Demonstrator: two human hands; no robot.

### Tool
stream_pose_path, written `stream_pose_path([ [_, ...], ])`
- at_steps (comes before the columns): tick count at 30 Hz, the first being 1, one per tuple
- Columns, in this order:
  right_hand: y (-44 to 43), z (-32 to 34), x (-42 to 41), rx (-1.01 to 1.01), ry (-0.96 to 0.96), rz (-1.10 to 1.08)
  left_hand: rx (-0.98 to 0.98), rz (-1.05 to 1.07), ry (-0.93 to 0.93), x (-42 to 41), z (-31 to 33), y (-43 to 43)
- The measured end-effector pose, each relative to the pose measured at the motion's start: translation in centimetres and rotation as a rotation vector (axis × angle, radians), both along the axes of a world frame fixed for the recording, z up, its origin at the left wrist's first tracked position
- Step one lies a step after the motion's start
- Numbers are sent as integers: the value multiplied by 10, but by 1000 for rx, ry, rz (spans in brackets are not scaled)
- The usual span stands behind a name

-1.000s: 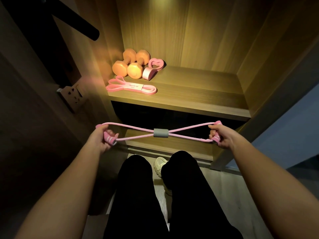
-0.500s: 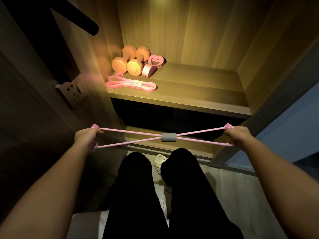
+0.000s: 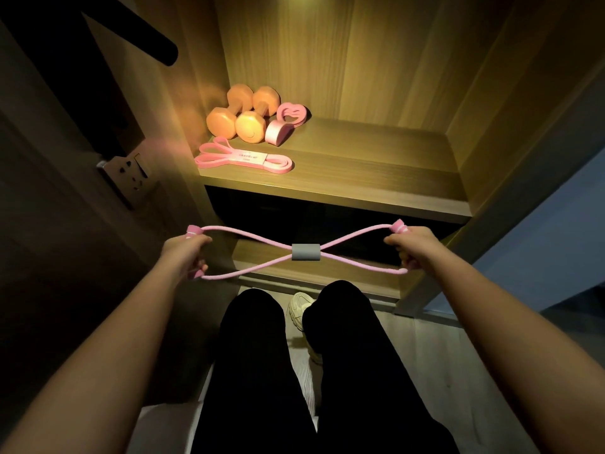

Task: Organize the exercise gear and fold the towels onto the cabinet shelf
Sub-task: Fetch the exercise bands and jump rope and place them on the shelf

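**Item:** pink figure-eight resistance tube with a grey sleeve at its crossing point(image 3: 305, 252).

**Position:** held level in the air in front of the cabinet, below the lit shelf and above the knees. It is drawn sideways between both hands, and its two strands cross inside the sleeve.

**Left hand** point(image 3: 185, 253): grip closed round the left pink handle. The handle's ends show above and below the fist.

**Right hand** point(image 3: 413, 245): grip closed round the right handle. Only the handle's top end shows.

**Obscured:**
- The fingers cover most of both handles.
- A dark bar point(image 3: 144, 37) at upper left is cut off by the frame and cannot be identified.

**Wooden cabinet shelf** point(image 3: 376, 178), warmly lit from above:
- At the left rear are two orange hex-ended dumbbells point(image 3: 248, 126), side by side.
- Just beside them on the right is a pink heart-shaped piece point(image 3: 284, 124), possibly a squeeze trainer.
- In front lies a flat pink loop band with a paper label point(image 3: 244, 158), near the left front edge.

**Surroundings:**
- Below a dark gap is a lower wooden shelf point(image 3: 262, 271).
- A wall socket point(image 3: 129, 173) sits on the dim left wall.
- Black trousers point(image 3: 262, 371) and a white shoe point(image 3: 298, 311) show over a pale floor point(image 3: 442, 371).
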State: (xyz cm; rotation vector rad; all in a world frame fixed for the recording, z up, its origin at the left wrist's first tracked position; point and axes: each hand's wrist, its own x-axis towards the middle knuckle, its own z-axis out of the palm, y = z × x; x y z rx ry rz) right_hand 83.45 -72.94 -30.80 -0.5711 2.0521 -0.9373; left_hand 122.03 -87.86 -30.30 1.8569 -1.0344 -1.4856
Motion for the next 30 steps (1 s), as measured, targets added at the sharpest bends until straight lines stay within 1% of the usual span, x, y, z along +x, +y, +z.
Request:
stream_pose_path([
  [2, -3, 7, 12, -26, -63, -18, -2, -13, 25, -7, 6, 5],
  [6, -15, 19, 43, -128, -346, -38, 47, -54, 181, -28, 16, 16],
  [8, -19, 25, 58, -162, -444, -2, 69, -108, 247, -40, 21, 23],
  [12, -25, 33, 82, -189, -535, 92, 72, -224, 320, -60, 30, 38],
  [17, -30, 37, 103, -222, -619, 92, 66, -341, 363, -76, 41, 53],
  [19, -30, 37, 108, -208, -559, 134, 13, -398, 294, -76, 43, 54],
  [20, -29, 36, 108, -191, -467, 166, -40, -440, 208, -73, 43, 53],
  [22, -28, 35, 101, -179, -201, 219, -197, -477, -4, -61, 40, 43],
  [24, -26, 34, 88, -223, 2, 211, -352, -436, -147, -48, 37, 30],
  [25, -26, 34, 81, -249, 64, 199, -394, -395, -158, -42, 36, 25],
  [27, -26, 36, 72, -309, 93, 153, -423, -291, -86, -36, 36, 18],
  [29, -28, 40, 68, -398, 48, 91, -470, -204, -4, -33, 37, 15],
  [30, -29, 42, 68, -448, -4, 64, -491, -176, 47, -31, 38, 16],
])
